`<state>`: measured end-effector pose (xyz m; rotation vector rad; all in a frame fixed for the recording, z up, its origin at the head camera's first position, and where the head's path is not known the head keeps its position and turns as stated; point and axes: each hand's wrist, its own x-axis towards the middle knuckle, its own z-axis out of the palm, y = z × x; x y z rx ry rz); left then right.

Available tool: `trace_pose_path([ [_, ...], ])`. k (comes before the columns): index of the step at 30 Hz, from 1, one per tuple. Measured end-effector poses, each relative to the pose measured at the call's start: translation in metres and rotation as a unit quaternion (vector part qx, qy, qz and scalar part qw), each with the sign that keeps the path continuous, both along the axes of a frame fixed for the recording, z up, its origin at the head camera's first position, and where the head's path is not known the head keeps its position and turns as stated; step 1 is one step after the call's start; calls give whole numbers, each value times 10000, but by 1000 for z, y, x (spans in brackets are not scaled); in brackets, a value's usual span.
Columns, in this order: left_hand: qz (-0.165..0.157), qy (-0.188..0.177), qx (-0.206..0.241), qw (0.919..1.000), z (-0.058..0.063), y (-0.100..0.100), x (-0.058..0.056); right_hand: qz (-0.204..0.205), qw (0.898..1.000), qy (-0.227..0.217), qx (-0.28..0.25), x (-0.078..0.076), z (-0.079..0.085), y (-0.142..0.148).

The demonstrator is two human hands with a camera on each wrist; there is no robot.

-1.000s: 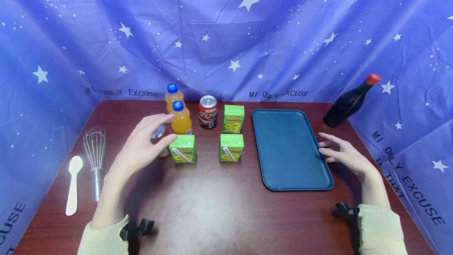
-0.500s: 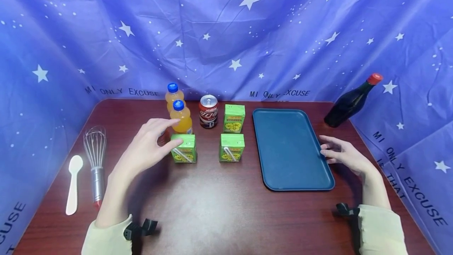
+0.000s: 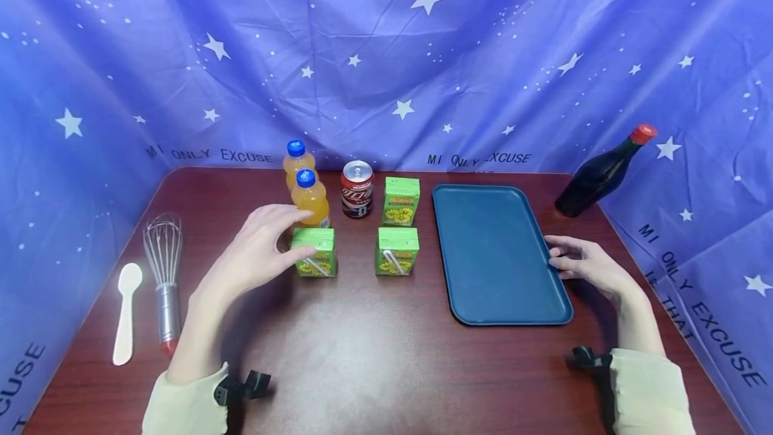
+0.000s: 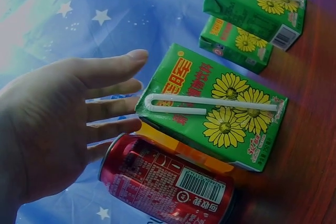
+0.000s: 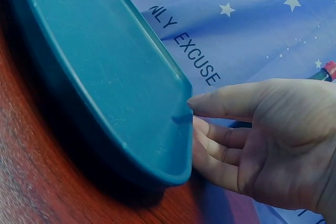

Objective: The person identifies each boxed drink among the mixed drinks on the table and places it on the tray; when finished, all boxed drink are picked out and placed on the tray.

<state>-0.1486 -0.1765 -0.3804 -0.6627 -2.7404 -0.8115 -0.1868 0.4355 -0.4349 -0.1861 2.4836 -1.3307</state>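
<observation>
In the head view my left hand point(image 3: 256, 254) is spread beside a green juice box point(image 3: 314, 264) with a white straw on its front. Its thumb overlaps the box there; in the left wrist view the fingertips come right up to the box's top end. A red can point(image 4: 168, 177) stands close by, hidden behind the hand in the head view. At the right, my right hand point(image 3: 588, 267) holds the rim of a dark blue tray point(image 3: 498, 254). The right wrist view has the thumb on the tray's rim point(image 5: 142, 19) and curled fingers against the outer side.
Two orange drink bottles point(image 3: 311, 203), a dark can point(image 3: 357, 190) and two more juice boxes point(image 3: 395, 257) stand mid-table. A whisk point(image 3: 164, 274) and white spoon point(image 3: 125, 314) lie left. A dark red-capped bottle point(image 3: 598, 176) stands behind the tray. Starry cloth point(image 3: 374, 86) surrounds the table.
My left hand has moved right and slightly down, toward the nearest left juice box, covering the can beside it. My right hand stays at the tray's edge, its fingers drawn in slightly.
</observation>
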Motion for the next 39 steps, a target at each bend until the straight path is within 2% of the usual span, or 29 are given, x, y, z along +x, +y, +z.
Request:
trace_pose_path([
  [6, -133, 78, -143, 9998, 0, 2, -3, 81, 9999, 46, -129, 0, -1, 2],
  [13, -96, -136, -387, 9991, 0, 4, -3, 48, 9997, -21, -259, -1, -3, 4],
  [18, -47, -192, -577, 9981, -1, 5, -4, 38, 9997, -28, -219, -1, -2, 4],
  [27, -56, 31, -749, 9972, -3, 9, -6, 20, 9999, -22, -154, -1, -2, 3],
  [33, -29, -50, -881, 9961, -2, 11, -6, 7, 10000, -4, -65, -1, -2, 2],
  [39, -50, -138, -825, 9965, -2, 12, -5, -1, 10000, 10, -6, -1, -2, 2],
])
